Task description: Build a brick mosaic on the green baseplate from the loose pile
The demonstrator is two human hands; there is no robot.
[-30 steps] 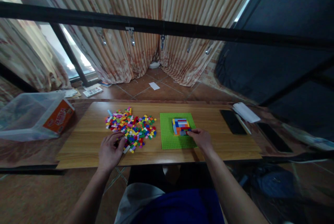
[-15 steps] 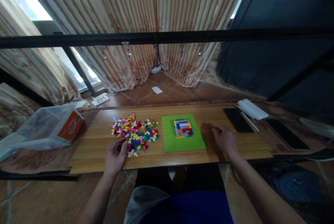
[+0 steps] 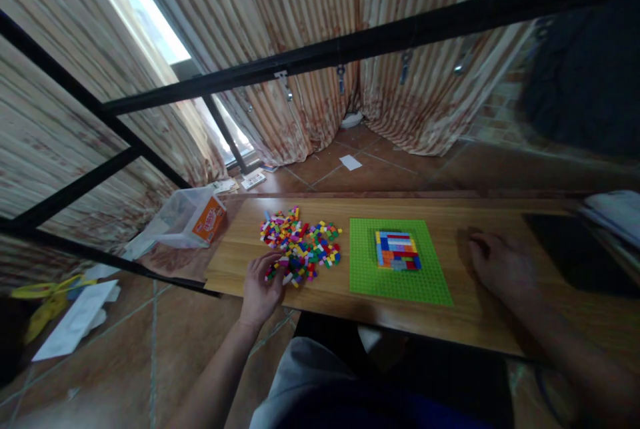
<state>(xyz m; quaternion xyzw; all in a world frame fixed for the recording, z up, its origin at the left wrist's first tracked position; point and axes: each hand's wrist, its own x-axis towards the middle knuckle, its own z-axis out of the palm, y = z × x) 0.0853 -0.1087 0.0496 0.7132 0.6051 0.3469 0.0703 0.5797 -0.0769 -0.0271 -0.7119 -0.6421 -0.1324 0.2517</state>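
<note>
My left hand (image 3: 264,286) loosely curled at the loose bricks (image 3: 305,249), fingertips' grip impossible to tell, green baseplate (image 3: 362,270) to its right.

Worn on the head, it looks forward and down.

Small loose toy bricks (image 3: 305,248) in many colours lie in an uneven, scattered heap, its near left edge right at the curled fingers (image 3: 269,260) of the left hand (image 3: 260,290). Between the fingers of the left hand and those of the right hand (image 3: 503,266), and apart from both, a green studded baseplate (image 3: 362,277) lies flat, carrying a low, roughly square brick build (image 3: 398,251) of blue, light blue, red, orange, yellow and white pieces.
</note>
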